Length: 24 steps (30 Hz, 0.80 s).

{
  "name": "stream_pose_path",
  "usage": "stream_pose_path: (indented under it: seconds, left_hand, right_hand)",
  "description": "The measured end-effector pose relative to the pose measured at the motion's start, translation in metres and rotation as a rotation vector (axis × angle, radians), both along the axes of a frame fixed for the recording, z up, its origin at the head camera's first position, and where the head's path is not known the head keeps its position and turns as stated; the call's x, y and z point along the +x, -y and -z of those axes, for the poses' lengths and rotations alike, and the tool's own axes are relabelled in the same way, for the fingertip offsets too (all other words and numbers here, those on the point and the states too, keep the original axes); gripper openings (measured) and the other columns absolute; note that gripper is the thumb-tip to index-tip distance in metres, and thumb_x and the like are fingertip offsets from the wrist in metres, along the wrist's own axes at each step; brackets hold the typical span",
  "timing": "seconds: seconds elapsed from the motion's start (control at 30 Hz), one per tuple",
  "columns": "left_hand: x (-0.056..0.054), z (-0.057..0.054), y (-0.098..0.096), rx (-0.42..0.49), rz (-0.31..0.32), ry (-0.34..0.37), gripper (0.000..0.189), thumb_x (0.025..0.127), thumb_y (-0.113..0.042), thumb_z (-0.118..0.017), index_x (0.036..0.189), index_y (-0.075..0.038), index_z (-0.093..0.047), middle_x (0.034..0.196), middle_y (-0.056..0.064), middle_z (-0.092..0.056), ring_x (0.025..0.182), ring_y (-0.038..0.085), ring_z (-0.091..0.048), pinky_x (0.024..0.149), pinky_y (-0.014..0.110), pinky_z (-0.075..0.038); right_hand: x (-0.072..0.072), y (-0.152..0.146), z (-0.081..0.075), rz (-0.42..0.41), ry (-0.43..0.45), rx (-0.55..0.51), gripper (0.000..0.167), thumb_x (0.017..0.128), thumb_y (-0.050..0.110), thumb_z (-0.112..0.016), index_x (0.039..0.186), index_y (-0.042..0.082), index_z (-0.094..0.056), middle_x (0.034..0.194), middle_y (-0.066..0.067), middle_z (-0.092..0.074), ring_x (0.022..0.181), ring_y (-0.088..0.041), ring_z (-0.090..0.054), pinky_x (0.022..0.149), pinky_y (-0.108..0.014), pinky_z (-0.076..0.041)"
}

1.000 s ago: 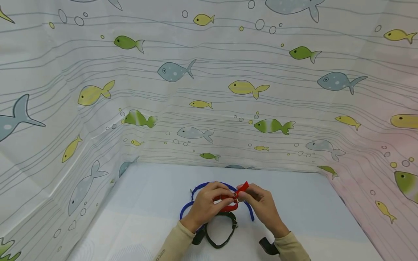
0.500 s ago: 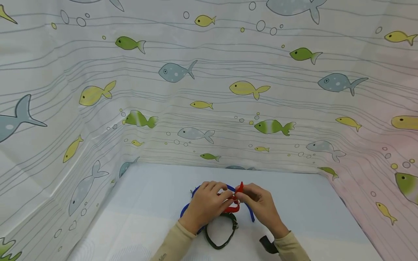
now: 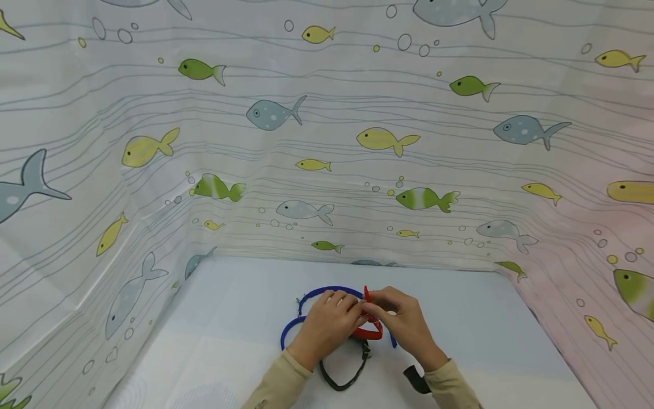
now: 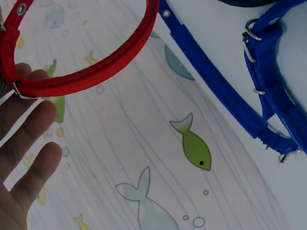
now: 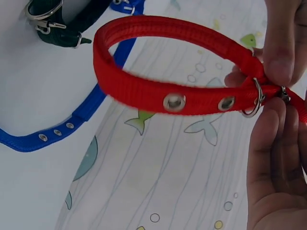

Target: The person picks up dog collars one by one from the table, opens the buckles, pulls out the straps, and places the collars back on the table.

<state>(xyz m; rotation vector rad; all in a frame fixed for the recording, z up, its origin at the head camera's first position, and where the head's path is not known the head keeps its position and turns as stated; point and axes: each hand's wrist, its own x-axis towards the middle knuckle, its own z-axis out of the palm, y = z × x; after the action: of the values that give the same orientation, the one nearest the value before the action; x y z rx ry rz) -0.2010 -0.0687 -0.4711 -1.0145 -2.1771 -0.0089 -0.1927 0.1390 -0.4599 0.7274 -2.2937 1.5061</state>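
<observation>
My left hand (image 3: 329,324) and right hand (image 3: 409,324) meet over the table, both on a red dog collar (image 3: 375,332). Its padded loop hangs below the fingers; eyelets (image 5: 174,102) and a metal D-ring (image 5: 258,98) show in the right wrist view. The left thumb (image 5: 280,67) presses the strap by the buckle, which the fingers partly hide. The right fingers pinch the strap's free end (image 3: 367,294), whose red tip points up. In the left wrist view, some left fingers (image 4: 43,163) stretch out beside the red band.
Blue collars (image 3: 332,288) with eyelets and metal rings lie behind and left of the hands. Nearer me lies a dark green collar (image 3: 341,387), buckled into a loop. A black object (image 3: 416,379) sits at the right sleeve. Fish-patterned sheets (image 3: 357,170) wall in the table.
The red tip has swung left and stands more upright. My right hand has shifted slightly left with it, and the red loop now hangs lower and further right under the left fingers.
</observation>
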Motion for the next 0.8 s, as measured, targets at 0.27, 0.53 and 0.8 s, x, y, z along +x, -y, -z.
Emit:
stream_pose_path:
  seconds: [0.27, 0.53, 0.8]
  left_hand:
    - [0.000, 0.006, -0.001, -0.001, 0.024, 0.006, 0.022, 0.100, -0.034, -0.066, 0.106, -0.014, -0.072, 0.095, -0.001, -0.065, 0.085, 0.014, -0.058, 0.073, 0.026, -0.048]
    - [-0.001, 0.002, 0.001, 0.165, 0.078, 0.126, 0.022, 0.101, -0.034, -0.064, 0.103, -0.013, -0.071, 0.093, -0.002, -0.070, 0.086, 0.014, -0.061, 0.082, 0.029, -0.055]
    - [-0.006, -0.004, 0.010, 0.281, 0.098, 0.086, 0.027, 0.104, -0.036, -0.059, 0.097, -0.013, -0.071, 0.087, -0.002, -0.069, 0.083, 0.015, -0.064, 0.075, 0.030, -0.056]
  right_hand:
    - [0.001, 0.003, -0.005, 0.005, -0.063, 0.099, 0.020, 0.091, 0.030, -0.077, 0.111, 0.025, -0.077, 0.093, 0.013, -0.067, 0.078, -0.009, -0.059, 0.067, -0.028, -0.053]
    - [0.001, -0.005, -0.007, 0.000, -0.078, 0.098, 0.030, 0.097, 0.020, -0.072, 0.126, 0.024, -0.072, 0.097, 0.011, -0.066, 0.084, -0.010, -0.057, 0.068, -0.029, -0.050]
    - [0.000, -0.018, 0.000, 0.026, 0.025, 0.235, 0.027, 0.093, 0.040, -0.075, 0.118, 0.030, -0.072, 0.102, 0.017, -0.069, 0.094, -0.006, -0.063, 0.081, -0.037, -0.053]
